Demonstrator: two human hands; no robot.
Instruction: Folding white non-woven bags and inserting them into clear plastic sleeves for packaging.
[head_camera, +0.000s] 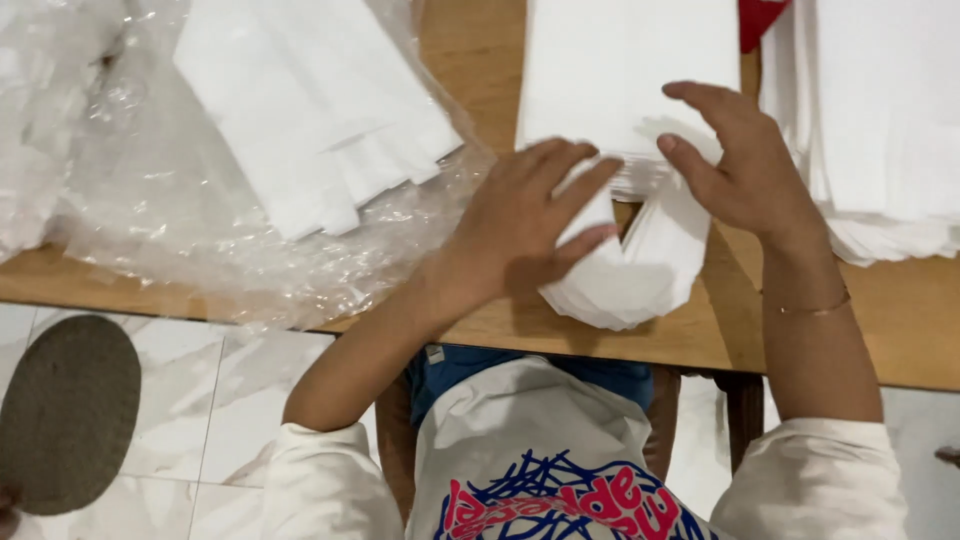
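nearest to us is our own white shirt (520, 440) with a red and blue print, and below the table edge the pale tiled floor (230, 400) with a grey oval mat (65, 410) at the left. our two arms reach up over the wooden table (900, 320). the left hand (525, 225) lies flat, fingers spread and pointing up to the right, pressing on the near end of a stack of white plastic bags (630, 270), whose looped handles hang toward the table edge. the right hand (745, 165) is on the same stack just beyond, thumb and fingers curled loosely over the bags' upper layers; we cannot tell if it pinches a sheet or only rests there. a thin bracelet (815, 308) circles the right wrist. the hands sit near each other but do not touch. the stack lies in the middle of the table, between them. left of it a second pile of white bags (310, 100) rests tilted on crinkled clear plastic wrap (180, 240). at the far right a third white pile (880, 120) overhangs, with a red scrap (758, 18) behind.
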